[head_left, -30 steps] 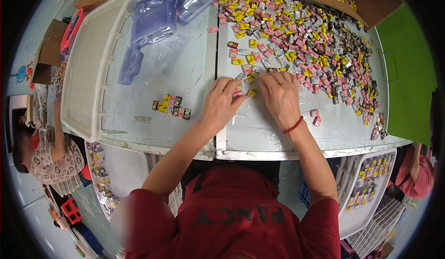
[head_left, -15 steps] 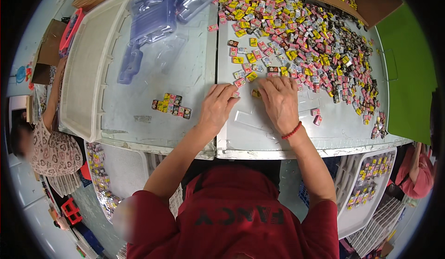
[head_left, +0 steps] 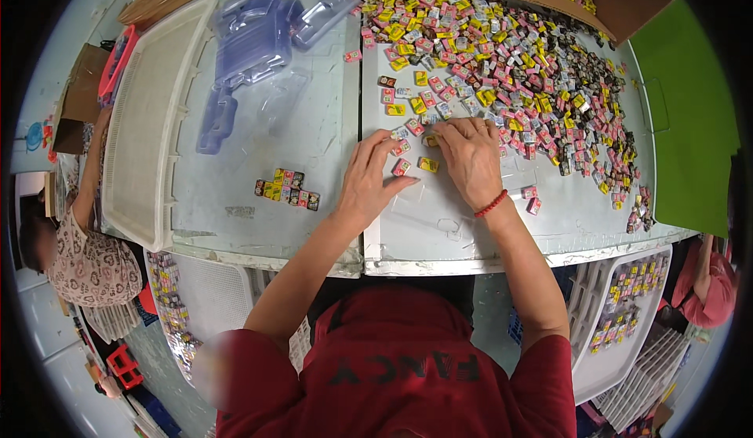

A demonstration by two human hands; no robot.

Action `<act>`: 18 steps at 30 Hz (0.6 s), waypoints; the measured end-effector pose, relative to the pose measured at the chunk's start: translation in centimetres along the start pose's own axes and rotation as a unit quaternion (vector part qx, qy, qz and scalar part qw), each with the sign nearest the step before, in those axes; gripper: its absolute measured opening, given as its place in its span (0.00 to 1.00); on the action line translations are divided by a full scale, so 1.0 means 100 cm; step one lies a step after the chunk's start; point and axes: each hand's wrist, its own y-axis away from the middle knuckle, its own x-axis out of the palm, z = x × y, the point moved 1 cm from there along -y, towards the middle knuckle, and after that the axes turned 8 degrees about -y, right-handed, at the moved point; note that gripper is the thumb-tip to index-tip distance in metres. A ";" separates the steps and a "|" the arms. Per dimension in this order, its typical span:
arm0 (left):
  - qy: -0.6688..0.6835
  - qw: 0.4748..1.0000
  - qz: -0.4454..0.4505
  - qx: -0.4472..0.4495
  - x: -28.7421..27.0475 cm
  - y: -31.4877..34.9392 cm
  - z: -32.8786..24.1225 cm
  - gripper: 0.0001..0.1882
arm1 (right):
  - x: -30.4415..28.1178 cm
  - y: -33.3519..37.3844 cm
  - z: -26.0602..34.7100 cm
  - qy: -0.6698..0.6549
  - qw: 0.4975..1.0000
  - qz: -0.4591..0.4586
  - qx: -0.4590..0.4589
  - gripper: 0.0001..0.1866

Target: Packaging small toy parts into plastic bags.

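My left hand rests at the table seam, thumb stretched away from the fingers. Between its thumb and forefinger lie small pink boxes, loose on the table. My right hand, with a red bead bracelet at the wrist, has its fingers bent together and pressed down. A small dark-and-yellow box shows at its fingertips; the rest of the grip is hidden. Just below, a yellow box lies alone between the hands. Under and beside the right hand is a flat clear plastic piece.
A big heap of small boxes spreads beyond my right hand, near a cardboard box. Left are a joined cluster of boxes, clear blister shells and a white tray. Other people work at both sides.
My left thumb has spread from the fingers, exposing pink boxes. My right fingers have moved slightly up, off the yellow box, which now lies free. The view has shifted slightly.
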 end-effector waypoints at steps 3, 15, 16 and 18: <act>0.003 0.999 0.046 0.000 0.003 -0.014 0.010 0.31 | 0.001 -0.010 -0.003 -0.001 1.000 -0.022 0.005 0.08; 0.002 0.995 0.075 0.071 0.002 -0.014 0.014 0.26 | -0.027 0.011 -0.018 0.032 0.996 -0.064 0.049 0.07; 0.007 0.996 0.066 0.067 0.001 -0.014 0.014 0.26 | -0.031 0.016 -0.019 0.031 0.996 -0.060 0.051 0.07; 0.014 0.996 0.062 0.058 0.001 -0.017 0.012 0.26 | -0.042 0.025 -0.020 0.032 0.994 -0.058 0.082 0.06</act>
